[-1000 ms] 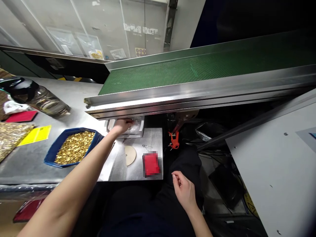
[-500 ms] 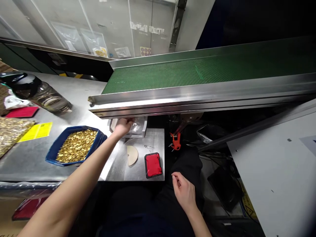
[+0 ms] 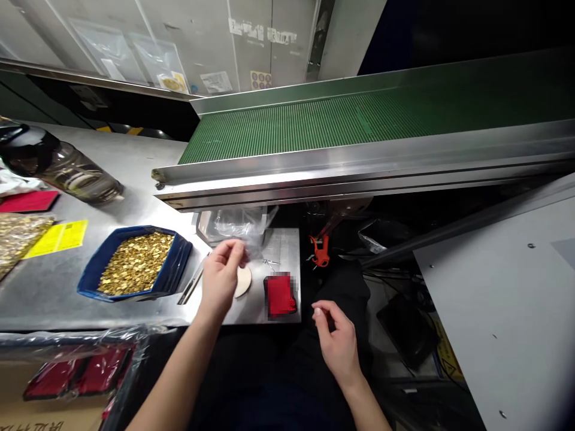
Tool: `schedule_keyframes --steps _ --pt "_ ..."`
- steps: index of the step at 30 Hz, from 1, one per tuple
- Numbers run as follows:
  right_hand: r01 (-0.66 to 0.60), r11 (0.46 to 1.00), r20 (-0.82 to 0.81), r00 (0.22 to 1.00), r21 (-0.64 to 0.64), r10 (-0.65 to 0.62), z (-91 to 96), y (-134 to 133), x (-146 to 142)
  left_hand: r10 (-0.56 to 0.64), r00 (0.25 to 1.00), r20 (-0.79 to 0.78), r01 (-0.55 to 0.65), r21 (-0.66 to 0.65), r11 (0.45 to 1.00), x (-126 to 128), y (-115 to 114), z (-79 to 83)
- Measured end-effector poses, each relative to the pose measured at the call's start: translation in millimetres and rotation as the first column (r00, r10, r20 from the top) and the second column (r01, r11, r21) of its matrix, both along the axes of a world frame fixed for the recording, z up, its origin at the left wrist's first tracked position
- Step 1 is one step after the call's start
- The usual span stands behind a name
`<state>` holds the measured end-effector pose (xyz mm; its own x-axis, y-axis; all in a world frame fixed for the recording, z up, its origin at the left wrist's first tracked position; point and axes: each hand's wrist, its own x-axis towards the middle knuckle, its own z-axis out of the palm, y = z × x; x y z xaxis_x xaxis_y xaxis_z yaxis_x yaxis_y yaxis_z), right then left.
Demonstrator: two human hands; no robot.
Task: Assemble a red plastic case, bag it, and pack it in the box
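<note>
Plastic bag (image 3: 256, 239), clear and glossy

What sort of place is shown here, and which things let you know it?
It is probably a factory or workshop workstation. A ribbed green conveyor belt stands by a metal table, and a blue bin holds many small gold-coloured pieces.

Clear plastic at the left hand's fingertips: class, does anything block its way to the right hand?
Nothing visible seems to block the clear plastic. Between the left hand and right hand, the red case lies on the metal table, apparently below the direct path.
</note>
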<state>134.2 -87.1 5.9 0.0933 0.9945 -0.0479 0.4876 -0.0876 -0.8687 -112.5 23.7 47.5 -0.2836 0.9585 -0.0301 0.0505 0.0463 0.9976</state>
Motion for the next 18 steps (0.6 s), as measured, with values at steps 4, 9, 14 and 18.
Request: schedule_keyframes --steps 4,9,14,18 --pt "-0.203 0.977 -0.226 0.95 0.071 0.214 39.2 25 -29 -0.244 0.967 0.069 0.251 -0.115 0.961 43 -48 13.2" --pt "-0.201 0.975 -0.659 0.746 -0.092 0.091 33.9 31 -31 -0.55 0.775 0.309 0.61 -0.141 0.78 64 -79 26.6" --pt "-0.024 0.945 -0.75 0.615 -0.326 -0.243 22.7 6 -3 -0.52 0.854 -0.006 0.517 -0.102 0.85 59 -86 21.4" --pt "-0.118 0.896 -0.804 0.502 -0.429 -0.319 30.7 -15 19 -0.531 0.836 0.142 0.545 -0.096 0.833 69 -68 -2.2"
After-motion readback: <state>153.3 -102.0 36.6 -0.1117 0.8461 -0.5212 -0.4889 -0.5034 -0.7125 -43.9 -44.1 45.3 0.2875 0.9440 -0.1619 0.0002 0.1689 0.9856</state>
